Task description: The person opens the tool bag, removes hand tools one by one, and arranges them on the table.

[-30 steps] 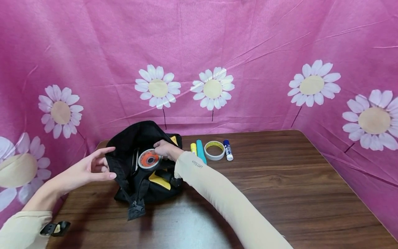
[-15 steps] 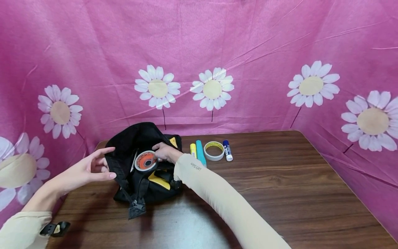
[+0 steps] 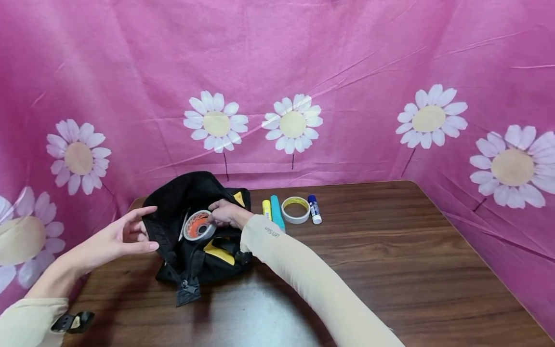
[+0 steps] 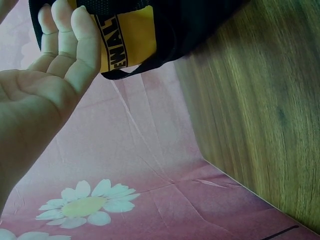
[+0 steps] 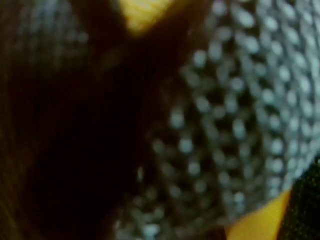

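A black and yellow tool bag (image 3: 217, 274) lies on the table with its mouth wide open. My left hand (image 3: 123, 236) holds the left edge of the mouth between thumb and fingers; in the left wrist view the fingers of that hand (image 4: 60, 65) curl at the bag (image 4: 135, 37). Inside the mouth, my right hand (image 3: 227, 213) pinches the right rim of a roll of tape (image 3: 197, 225) with an orange core. The roll is tilted, its face turned up. Blurred black webbing (image 5: 240, 100) of the bag fills the right wrist view.
Right of the bag, along the table's (image 3: 390, 250) back, stand a yellow tube (image 3: 266, 208), a teal stick-like object (image 3: 276, 209), a pale tape roll (image 3: 296, 210) and a blue-and-white glue stick (image 3: 314, 208). A pink flowered cloth (image 3: 355, 86) hangs behind the table.
My right hand has shifted slightly left with the roll of tape, which has tilted and moved left inside the bag. The left hand keeps its hold on the edge.
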The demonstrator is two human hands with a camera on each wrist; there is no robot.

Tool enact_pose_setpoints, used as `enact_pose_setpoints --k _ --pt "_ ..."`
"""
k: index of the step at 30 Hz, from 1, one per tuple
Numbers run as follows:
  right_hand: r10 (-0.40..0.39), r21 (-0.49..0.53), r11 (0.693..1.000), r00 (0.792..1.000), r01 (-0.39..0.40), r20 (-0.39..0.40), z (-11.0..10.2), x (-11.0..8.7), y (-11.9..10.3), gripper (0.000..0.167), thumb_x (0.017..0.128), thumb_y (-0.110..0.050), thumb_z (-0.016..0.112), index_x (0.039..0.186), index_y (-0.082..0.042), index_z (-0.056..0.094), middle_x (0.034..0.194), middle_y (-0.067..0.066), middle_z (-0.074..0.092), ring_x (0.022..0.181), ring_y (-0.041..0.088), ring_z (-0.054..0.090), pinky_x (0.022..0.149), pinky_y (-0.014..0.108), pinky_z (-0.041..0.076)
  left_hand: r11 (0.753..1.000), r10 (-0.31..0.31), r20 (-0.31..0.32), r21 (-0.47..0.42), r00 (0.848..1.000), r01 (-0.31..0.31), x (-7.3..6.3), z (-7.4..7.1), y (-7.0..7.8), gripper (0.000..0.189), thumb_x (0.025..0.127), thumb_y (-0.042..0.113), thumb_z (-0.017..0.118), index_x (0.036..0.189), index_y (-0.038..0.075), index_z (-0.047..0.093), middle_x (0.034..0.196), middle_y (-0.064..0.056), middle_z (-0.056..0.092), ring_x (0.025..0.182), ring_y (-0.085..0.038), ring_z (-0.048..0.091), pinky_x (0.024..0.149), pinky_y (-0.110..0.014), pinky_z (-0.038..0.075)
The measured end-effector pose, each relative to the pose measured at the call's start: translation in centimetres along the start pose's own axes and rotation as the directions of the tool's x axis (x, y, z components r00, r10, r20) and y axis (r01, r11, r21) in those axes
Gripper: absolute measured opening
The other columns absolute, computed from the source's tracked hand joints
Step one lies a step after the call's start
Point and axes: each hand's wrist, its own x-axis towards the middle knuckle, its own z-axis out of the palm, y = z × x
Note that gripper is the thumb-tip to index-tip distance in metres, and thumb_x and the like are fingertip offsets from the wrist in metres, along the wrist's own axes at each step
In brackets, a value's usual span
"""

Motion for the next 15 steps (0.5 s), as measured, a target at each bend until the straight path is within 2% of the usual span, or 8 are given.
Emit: enact_pose_setpoints --k 3,7,9,10,12,15 --pt "0.001 0.013 1.000 1.000 -0.001 0.007 -0.1 -0.1 -0.1 0.055 0.092 0.003 0.069 0.143 0.004 0.051 0.106 0.007 0.063 0.069 0.013 0.058 0.062 0.024 0.049 1.000 0.002 -0.002 -0.007 1.000 -0.002 -0.1 0.0 0.0 0.083 0.093 0.005 0.071 0.156 0.002 0.017 0.089 -0.014 0.058 0.082 -0.022 0.065 0.075 -0.027 0.051" --pt "0.005 0.045 0.999 1.000 -0.006 0.028 -0.2 -0.3 -0.5 0.055 0.090 0.004 0.070 0.142 0.003 0.052 0.099 0.008 0.064 0.068 0.013 0.058 0.058 0.023 0.048 1.000 0.015 -0.002 -0.014 1.000 -0.015 -0.1 0.1 0.0 0.083 0.093 0.005 0.071 0.156 0.002 0.018 0.089 -0.013 0.058 0.082 -0.021 0.065 0.075 -0.027 0.052" --pt "0.012 0.074 0.997 0.999 -0.015 0.043 -0.3 -0.5 -0.8 0.055 0.090 0.005 0.070 0.142 0.003 0.052 0.094 0.006 0.064 0.068 0.013 0.059 0.064 0.026 0.051 1.000 0.024 0.000 -0.018 1.000 -0.024 0.0 0.1 0.0 0.083 0.093 0.004 0.071 0.156 0.001 0.018 0.089 -0.013 0.058 0.081 -0.020 0.065 0.075 -0.027 0.052" --pt "0.016 0.083 0.996 0.999 -0.019 0.035 -0.1 0.1 -0.6 0.054 0.089 0.006 0.070 0.140 0.001 0.054 0.093 0.006 0.064 0.068 0.013 0.060 0.063 0.026 0.052 1.000 0.026 0.000 -0.017 1.000 -0.026 0.0 0.1 0.0 0.083 0.093 0.004 0.071 0.155 0.001 0.018 0.089 -0.012 0.058 0.081 -0.020 0.065 0.075 -0.027 0.052" --pt "0.016 0.107 0.994 0.999 -0.021 0.046 -0.1 0.0 -0.9 0.053 0.089 0.007 0.069 0.140 0.001 0.055 0.096 0.007 0.065 0.074 0.016 0.065 0.071 0.029 0.056 0.999 0.034 0.001 -0.020 0.999 -0.034 0.0 0.1 0.0 0.082 0.092 0.003 0.072 0.155 0.001 0.019 0.089 -0.012 0.057 0.081 -0.020 0.065 0.074 -0.027 0.052" --pt "0.009 0.146 0.989 0.998 -0.017 0.056 0.2 -0.1 -1.5 0.052 0.089 0.009 0.069 0.139 0.001 0.055 0.098 0.010 0.067 0.083 0.021 0.069 0.076 0.031 0.057 0.999 0.043 -0.003 -0.018 0.999 -0.043 0.0 0.2 0.0 0.082 0.092 0.002 0.072 0.154 0.001 0.020 0.089 -0.011 0.057 0.080 -0.019 0.065 0.074 -0.027 0.052"
